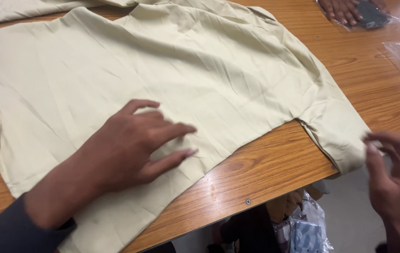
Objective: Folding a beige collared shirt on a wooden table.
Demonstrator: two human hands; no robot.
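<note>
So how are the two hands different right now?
The left hand lies flat on the cream cloth, fingers spread; the right hand hovers off the table's edge, fingers curled beside the cloth's sleeve end. The left shows a dark sleeve; the right doesn't. Both are bare and hold nothing.

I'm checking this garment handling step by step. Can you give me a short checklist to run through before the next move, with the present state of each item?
1. Left hand flat on the beige garment, pinning it: ok.
2. Right hand gripping the sleeve end: not ok; fingers are open beside its edge.
3. Garment lying smooth: not ok; creases show across it.
4. Sleeve end fully on the wooden table: not ok; it reaches over the table corner.
5. Another person's hands apart from the garment: ok.
6. Garment's far edge: cannot tell; out of frame.
</note>
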